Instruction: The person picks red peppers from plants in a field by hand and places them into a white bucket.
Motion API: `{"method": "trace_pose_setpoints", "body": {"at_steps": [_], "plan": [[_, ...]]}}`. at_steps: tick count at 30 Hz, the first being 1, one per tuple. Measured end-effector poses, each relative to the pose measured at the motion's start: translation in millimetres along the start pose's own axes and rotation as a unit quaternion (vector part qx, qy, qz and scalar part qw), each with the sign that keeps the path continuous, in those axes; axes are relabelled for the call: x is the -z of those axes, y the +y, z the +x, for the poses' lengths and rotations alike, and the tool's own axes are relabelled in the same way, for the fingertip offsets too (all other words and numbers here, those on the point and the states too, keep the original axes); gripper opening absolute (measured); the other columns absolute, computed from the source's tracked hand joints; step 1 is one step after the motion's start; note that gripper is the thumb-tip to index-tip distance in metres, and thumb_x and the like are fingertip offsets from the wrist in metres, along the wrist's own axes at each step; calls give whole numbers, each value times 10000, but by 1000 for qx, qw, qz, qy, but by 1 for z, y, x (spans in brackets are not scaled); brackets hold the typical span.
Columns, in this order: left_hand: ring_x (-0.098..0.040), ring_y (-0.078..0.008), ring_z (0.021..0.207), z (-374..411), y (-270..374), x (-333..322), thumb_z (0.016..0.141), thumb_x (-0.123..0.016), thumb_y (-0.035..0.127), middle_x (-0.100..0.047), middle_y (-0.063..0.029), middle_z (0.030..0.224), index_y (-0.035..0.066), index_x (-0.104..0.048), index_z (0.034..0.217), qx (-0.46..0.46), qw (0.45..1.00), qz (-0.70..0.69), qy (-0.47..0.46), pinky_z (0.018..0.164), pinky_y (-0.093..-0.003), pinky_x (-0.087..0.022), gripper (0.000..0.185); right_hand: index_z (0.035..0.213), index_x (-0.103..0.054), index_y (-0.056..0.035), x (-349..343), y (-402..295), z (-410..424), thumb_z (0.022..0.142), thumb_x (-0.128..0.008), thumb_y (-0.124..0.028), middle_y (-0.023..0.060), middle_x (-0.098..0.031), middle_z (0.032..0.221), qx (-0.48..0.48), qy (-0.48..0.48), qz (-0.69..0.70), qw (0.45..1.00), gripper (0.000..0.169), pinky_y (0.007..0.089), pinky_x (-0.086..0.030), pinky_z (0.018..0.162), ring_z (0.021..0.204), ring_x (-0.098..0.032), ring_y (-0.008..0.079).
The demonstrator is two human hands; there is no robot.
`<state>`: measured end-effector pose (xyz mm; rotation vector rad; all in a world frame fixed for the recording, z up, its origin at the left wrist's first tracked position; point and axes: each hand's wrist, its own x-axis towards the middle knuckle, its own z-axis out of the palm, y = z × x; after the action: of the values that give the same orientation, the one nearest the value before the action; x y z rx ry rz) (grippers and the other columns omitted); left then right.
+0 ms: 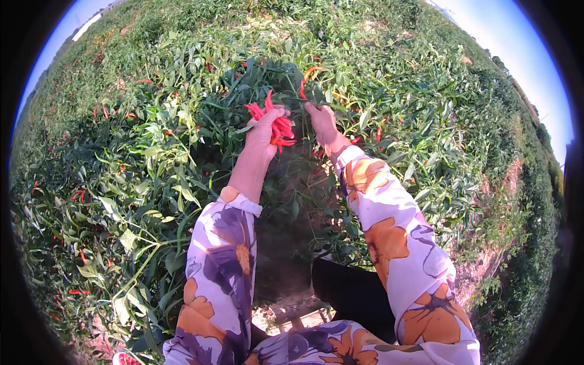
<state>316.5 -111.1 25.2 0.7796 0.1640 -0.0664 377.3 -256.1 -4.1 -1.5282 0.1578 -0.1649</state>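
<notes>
My left hand (264, 130) is closed around a bunch of red chili peppers (282, 127), whose ends stick out on both sides of the fist. To its right, at about the same height, my right hand (325, 121) has its thumb and fingers pinched together at the lower end of a single red chili pepper (303, 89). Just above that one curves an orange-red chili pepper (313, 71) among the leaves. Pepper plants (269, 75) surround both hands. The fingertips of my right hand are partly hidden, so the exact grip point is unclear.
Dense pepper plants (150, 182) with green and red fruit spread on both sides. Bare soil (483, 269) shows at the right. Near my dark-clad leg (351, 292) is a wooden frame, perhaps a stool (296, 314). A red and white object (125, 359) lies at the lower left edge.
</notes>
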Motion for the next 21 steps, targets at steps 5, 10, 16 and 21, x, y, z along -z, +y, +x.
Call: {"method": "trace_pose_setpoints", "body": {"at_steps": [5,10,16,21], "plan": [[-597,-160,652,-3,4,-9,716,-632,-5,-619,-88,776,6,-597,885,-80,994,72,35,598,-289,-504,174,941,-610,19,6,7,-15,781,-644,-175,37,-614,876,5,-116,56,992,254,248,-407,718,770,-526,95],[-588,-139,612,-7,9,-12,733,-643,5,-609,-56,755,9,-592,911,-93,984,151,-32,565,-262,-485,185,927,-609,6,11,0,-32,806,-596,-85,19,-604,845,95,-172,43,979,152,233,-419,729,791,-533,88],[-598,-164,659,3,5,-8,736,-646,17,-616,-70,774,13,-574,862,-69,994,65,55,600,-306,-503,145,894,-599,-27,12,5,-30,822,-581,-83,4,-585,811,12,-239,155,959,93,217,-414,734,777,-534,80],[-614,-217,675,13,-5,-6,706,-659,-2,-620,-106,794,13,-561,854,27,982,-148,114,599,-345,-525,177,878,-589,-60,5,8,-37,840,-587,-117,-30,-560,825,-55,-236,271,932,69,198,-396,697,749,-509,55]]}}
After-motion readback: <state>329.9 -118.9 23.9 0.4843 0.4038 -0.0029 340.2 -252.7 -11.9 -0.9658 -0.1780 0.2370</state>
